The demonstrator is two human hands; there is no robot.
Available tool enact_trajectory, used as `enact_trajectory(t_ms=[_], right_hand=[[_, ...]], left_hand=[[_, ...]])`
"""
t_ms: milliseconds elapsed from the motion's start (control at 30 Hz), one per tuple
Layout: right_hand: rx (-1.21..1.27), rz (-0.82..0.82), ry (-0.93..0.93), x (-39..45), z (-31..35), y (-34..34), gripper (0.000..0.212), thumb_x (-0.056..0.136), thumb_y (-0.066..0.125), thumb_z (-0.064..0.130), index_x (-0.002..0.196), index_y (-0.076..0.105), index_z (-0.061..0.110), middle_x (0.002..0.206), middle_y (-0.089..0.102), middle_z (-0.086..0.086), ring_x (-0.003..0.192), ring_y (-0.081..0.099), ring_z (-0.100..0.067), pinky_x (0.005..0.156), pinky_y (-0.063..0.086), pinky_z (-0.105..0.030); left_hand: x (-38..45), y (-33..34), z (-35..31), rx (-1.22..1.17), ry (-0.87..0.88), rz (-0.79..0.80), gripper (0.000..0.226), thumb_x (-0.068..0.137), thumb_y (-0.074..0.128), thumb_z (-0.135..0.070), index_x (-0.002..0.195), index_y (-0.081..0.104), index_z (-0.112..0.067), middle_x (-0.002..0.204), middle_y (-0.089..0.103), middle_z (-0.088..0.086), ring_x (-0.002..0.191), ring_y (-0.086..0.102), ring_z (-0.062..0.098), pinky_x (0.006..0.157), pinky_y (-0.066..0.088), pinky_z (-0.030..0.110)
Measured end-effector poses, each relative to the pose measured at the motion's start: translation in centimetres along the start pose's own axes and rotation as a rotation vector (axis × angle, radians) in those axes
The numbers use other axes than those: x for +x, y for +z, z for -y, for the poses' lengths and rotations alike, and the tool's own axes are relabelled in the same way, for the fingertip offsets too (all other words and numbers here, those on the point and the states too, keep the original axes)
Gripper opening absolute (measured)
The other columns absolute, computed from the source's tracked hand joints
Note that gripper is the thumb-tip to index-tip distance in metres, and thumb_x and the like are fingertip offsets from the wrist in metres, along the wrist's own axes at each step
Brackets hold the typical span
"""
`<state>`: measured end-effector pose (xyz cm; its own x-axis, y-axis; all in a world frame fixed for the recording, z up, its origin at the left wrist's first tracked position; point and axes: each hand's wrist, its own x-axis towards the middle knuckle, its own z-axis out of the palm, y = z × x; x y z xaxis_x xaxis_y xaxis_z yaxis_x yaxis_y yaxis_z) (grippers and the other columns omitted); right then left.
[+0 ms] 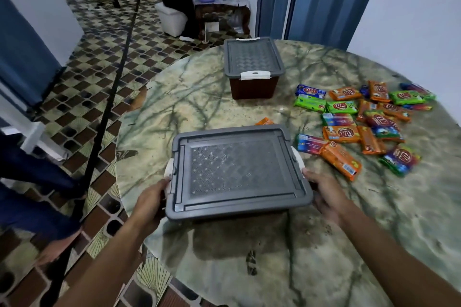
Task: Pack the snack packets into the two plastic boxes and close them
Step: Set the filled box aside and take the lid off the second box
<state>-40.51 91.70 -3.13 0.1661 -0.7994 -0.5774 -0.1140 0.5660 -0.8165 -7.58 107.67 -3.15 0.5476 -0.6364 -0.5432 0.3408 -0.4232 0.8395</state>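
Two plastic boxes with grey lids are seen on the round marbled table (204,97). The near box (239,172) is held at its two short sides: the left hand (152,202) is curled around the left edge by its white latch, and the right hand (324,194) grips the right edge. The far box (253,67) stands closed, well apart. Snack packets (364,124) are scattered to the right of both.

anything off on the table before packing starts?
One orange packet lies alone behind the near box, half hidden, apart from the packet pile on the right. Both boxes have lids on.
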Motion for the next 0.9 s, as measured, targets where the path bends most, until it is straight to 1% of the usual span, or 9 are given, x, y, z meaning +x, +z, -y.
enact_trajectory(t_ms=[100, 167, 300, 400, 467, 533, 633, 767, 900], right_hand=[[-0.207, -0.125, -0.195, -0.5, 0.9, -0.3, 0.018, 0.092, 0.061, 0.019, 0.107, 0.066, 0.011, 0.1, 0.07, -0.011, 0.079, 0.063, -0.023, 0.063, 0.048, -0.028], [-0.42, -0.3, -0.455, -0.7, 1.7, 0.1, 0.022, 0.092, 0.06, 0.014, 0.113, 0.066, 0.01, 0.106, 0.065, -0.008, 0.089, 0.058, -0.02, 0.077, 0.045, -0.029], [-0.82, -0.189, -0.509, -0.6, 1.8, 2.3, 0.039, 0.093, 0.057, 0.022, 0.128, 0.058, 0.004, 0.135, 0.05, -0.014, 0.124, 0.044, -0.03, 0.108, 0.034, -0.041], [-0.789, -0.19, -0.483, -1.1, 1.8, 3.5, 0.046, 0.094, 0.056, 0.024, 0.134, 0.051, 0.001, 0.149, 0.036, -0.017, 0.138, 0.029, -0.032, 0.113, 0.024, -0.04], [-0.744, -0.192, -0.482, -1.6, 2.2, 3.6, 0.047, 0.095, 0.056, 0.025, 0.135, 0.051, 0.002, 0.155, 0.026, -0.016, 0.144, 0.018, -0.031, 0.117, 0.018, -0.042], [-0.712, -0.182, -0.502, -2.3, 3.3, 3.6, 0.048, 0.095, 0.055, 0.026, 0.137, 0.049, 0.002, 0.156, 0.024, -0.014, 0.145, 0.017, -0.029, 0.118, 0.017, -0.042], [-0.611, -0.102, -0.593, -3.4, 6.2, 4.0, 0.038, 0.094, 0.056, 0.021, 0.128, 0.057, 0.004, 0.133, 0.054, -0.013, 0.117, 0.05, -0.022, 0.096, 0.039, -0.032], [-0.539, 0.03, -0.703, -2.5, 10.9, 7.1, 0.027, 0.09, 0.052, 0.008, 0.115, 0.063, 0.008, 0.103, 0.068, -0.005, 0.093, 0.062, -0.02, 0.083, 0.048, -0.033], [-0.485, 0.058, -0.689, 3.7, 15.0, 14.3, 0.034, 0.084, 0.051, -0.005, 0.115, 0.061, 0.007, 0.099, 0.066, -0.006, 0.094, 0.063, -0.021, 0.083, 0.049, -0.03]], left_hand=[[-0.6, 0.1, -0.6, 0.111, 0.148, -0.076, 0.023, 0.098, 0.05, -0.024, 0.117, 0.06, -0.015, 0.112, 0.065, 0.013, 0.091, 0.064, 0.026, 0.068, 0.053, 0.036], [-0.8, 0.2, -1.5, 0.303, 0.357, -0.168, 0.036, 0.098, 0.051, -0.023, 0.132, 0.053, -0.012, 0.131, 0.056, 0.008, 0.113, 0.055, 0.021, 0.088, 0.045, 0.033], [-1.5, 1.3, -1.6, 0.722, 0.389, -0.096, 0.055, 0.094, 0.053, -0.039, 0.138, 0.047, -0.008, 0.155, 0.026, 0.01, 0.145, 0.019, 0.023, 0.116, 0.017, 0.041], [-2.4, 2.1, -0.9, 0.646, 0.374, -0.071, 0.051, 0.097, 0.049, -0.036, 0.143, 0.039, -0.016, 0.159, 0.013, 0.005, 0.147, 0.005, 0.022, 0.119, 0.008, 0.049], [-3.0, 2.4, -0.9, 0.517, 0.375, -0.109, 0.051, 0.098, 0.05, -0.032, 0.144, 0.038, -0.017, 0.157, 0.019, -0.001, 0.145, 0.013, 0.017, 0.118, 0.012, 0.042], [-3.3, 2.4, -1.8, 0.339, 0.373, -0.121, 0.046, 0.095, 0.054, -0.028, 0.139, 0.046, -0.02, 0.144, 0.039, -0.006, 0.134, 0.036, 0.014, 0.111, 0.028, 0.036], [-3.6, 2.0, -3.4, 0.129, 0.311, -0.151, 0.043, 0.087, 0.059, -0.031, 0.13, 0.054, -0.026, 0.126, 0.06, 0.001, 0.112, 0.059, 0.021, 0.092, 0.051, 0.043], [-2.8, 0.5, -7.1, 0.093, 0.452, -0.277, 0.031, 0.092, 0.053, -0.009, 0.122, 0.059, -0.012, 0.096, 0.066, 0.0, 0.075, 0.063, 0.008, 0.051, 0.05, 0.017], [2.1, -1.9, -11.7, 0.019, 0.485, -0.366, 0.031, 0.091, 0.054, -0.003, 0.118, 0.05, -0.018, 0.084, 0.061, -0.004, 0.07, 0.06, 0.014, 0.052, 0.053, 0.025]])
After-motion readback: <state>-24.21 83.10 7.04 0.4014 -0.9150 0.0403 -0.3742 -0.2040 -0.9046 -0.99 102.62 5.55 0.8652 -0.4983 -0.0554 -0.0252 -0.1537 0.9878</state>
